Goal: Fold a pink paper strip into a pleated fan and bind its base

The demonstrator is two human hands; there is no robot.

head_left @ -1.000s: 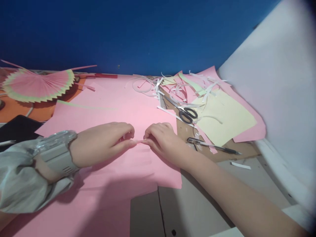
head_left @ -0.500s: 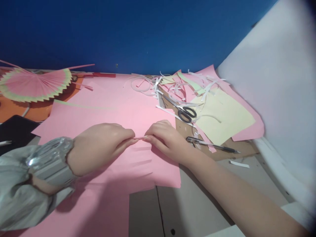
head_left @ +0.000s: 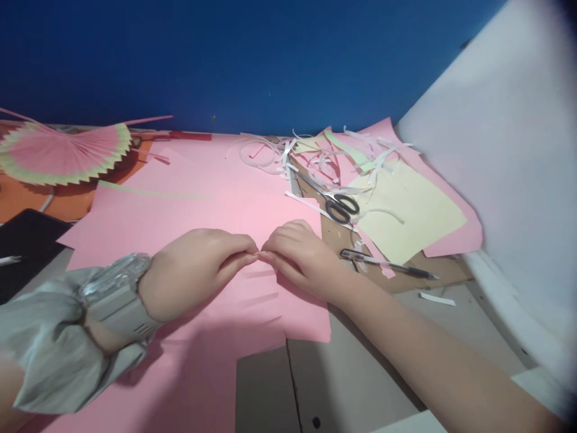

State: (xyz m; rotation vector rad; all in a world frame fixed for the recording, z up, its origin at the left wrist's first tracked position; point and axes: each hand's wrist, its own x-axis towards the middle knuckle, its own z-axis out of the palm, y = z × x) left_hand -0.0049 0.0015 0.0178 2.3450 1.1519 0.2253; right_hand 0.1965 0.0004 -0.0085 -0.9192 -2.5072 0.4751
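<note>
A large sheet of pink paper (head_left: 234, 213) with a thin green strip along part of its far edge lies under both hands. Several creases cross its near half. My left hand (head_left: 198, 267), with a grey watch at the wrist, pinches a fold of this paper. My right hand (head_left: 304, 258) pinches the same fold just to the right, and the fingertips of both hands meet. Most of the pinched fold is hidden behind the fingers. More pink paper (head_left: 193, 385) spreads below, partly in shadow.
Scissors with black handles (head_left: 341, 207) lie right of the pink paper, among white paper strips (head_left: 322, 165). A pen (head_left: 387, 263) rests near a pale yellow sheet (head_left: 408, 210). A pleated pink-and-green paper fan (head_left: 67, 153) stands at the far left. A blue wall (head_left: 252, 60) rises behind.
My left hand has slid right along the fold until its fingertips meet those of my right hand. The right hand has barely moved.
</note>
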